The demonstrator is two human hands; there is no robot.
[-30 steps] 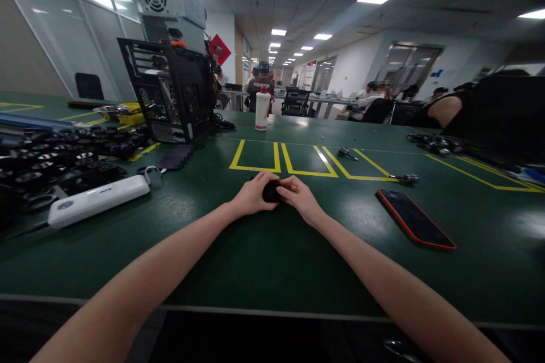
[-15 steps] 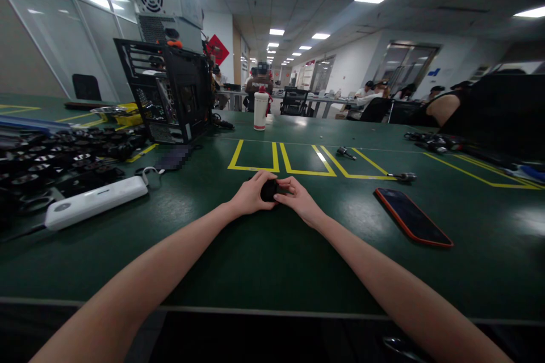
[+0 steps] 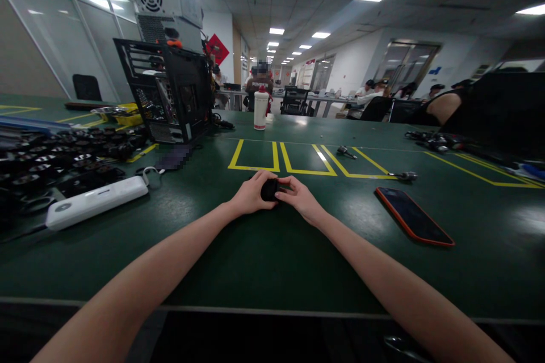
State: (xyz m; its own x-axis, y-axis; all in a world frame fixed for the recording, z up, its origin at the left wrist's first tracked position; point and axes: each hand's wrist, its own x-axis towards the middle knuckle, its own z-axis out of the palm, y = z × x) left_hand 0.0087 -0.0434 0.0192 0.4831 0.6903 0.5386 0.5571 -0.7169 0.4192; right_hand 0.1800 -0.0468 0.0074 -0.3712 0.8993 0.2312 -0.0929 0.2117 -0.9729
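A small black object, too dark to identify, is between my two hands just above or on the green table. My left hand curls round its left side, thumb below and fingers over the top. From the right, the thumb and fingers of my right hand pinch its edge. Much of the object's outline is hidden by the fingers. Beyond the hands, yellow tape outlines mark the table. To the right lies a phone in an orange case.
An open computer case with power supplies on top stands at the back left. A white power strip and a heap of black parts lie left. A white cup stands behind; a metal-ended tool rests at right.
Both hands stay in nearly the same place on the black object. The fingers of my right hand shift very slightly at its edge.
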